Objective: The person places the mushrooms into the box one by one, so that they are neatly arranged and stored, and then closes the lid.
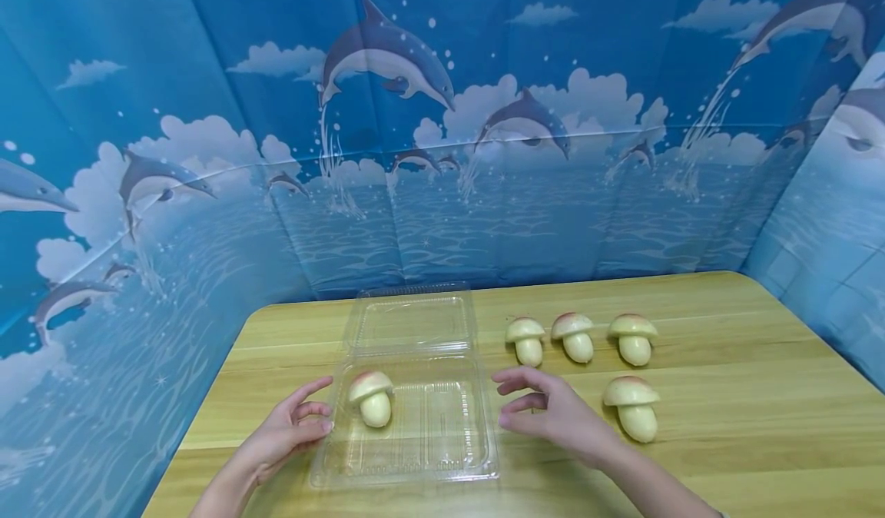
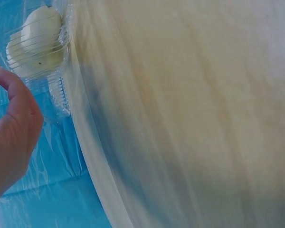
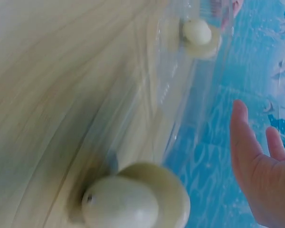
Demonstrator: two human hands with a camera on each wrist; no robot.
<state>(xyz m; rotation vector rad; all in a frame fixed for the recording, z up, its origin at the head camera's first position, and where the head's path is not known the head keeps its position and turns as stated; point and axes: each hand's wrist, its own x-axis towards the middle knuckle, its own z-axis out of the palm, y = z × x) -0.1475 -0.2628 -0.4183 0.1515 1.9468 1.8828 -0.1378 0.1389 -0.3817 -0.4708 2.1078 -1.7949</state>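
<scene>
A clear plastic clamshell box (image 1: 442, 418) lies unfolded on the table, its lid (image 1: 415, 324) laid back toward the far edge. One mushroom-shaped piece (image 1: 376, 403), cream with a reddish cap, lies in the left part of its base. By the box's left edge is my left hand (image 1: 286, 430), fingers loosely bent; whether the tips touch the rim I cannot tell. My right hand (image 1: 556, 414) hovers just right of the box, holding nothing, thumb and fingers apart. Nearest to it on the right lies another mushroom piece (image 1: 634, 409), also large in the right wrist view (image 3: 126, 202).
Behind the right hand, three more mushroom pieces lie in a row: a left one (image 1: 527, 341), a middle one (image 1: 574, 337) and a right one (image 1: 633, 340). A dolphin-print curtain (image 1: 415, 218) stands along the wooden table's (image 1: 747, 395) far edge and sides.
</scene>
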